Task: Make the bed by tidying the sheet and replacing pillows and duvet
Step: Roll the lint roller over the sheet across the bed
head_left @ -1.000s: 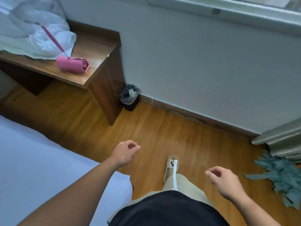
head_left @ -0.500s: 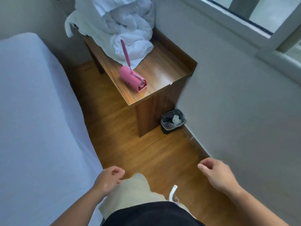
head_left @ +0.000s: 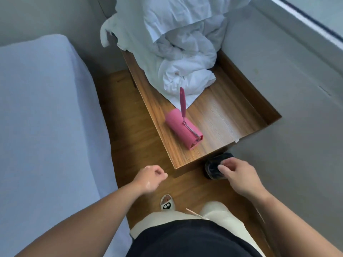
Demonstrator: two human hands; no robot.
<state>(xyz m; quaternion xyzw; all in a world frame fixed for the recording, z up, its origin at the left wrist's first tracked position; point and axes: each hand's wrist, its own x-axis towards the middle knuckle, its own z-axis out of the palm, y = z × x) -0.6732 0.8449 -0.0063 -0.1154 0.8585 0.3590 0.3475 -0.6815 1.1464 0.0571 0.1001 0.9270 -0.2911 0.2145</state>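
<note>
Both forearms reach forward; left grip (head_left: 150,179) and right grip (head_left: 239,179) seem loosely curled, empty.

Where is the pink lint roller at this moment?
Head view, centre: the lint roller lies on the desk, right of the bed, near the desk's front edge, its handle pointing at the duvet heaped behind it.

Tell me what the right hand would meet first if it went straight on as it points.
Probably the near edge of the wooden desk, though depth is unclear. The right hand overlaps the black bin, which seems to sit lower.
</note>
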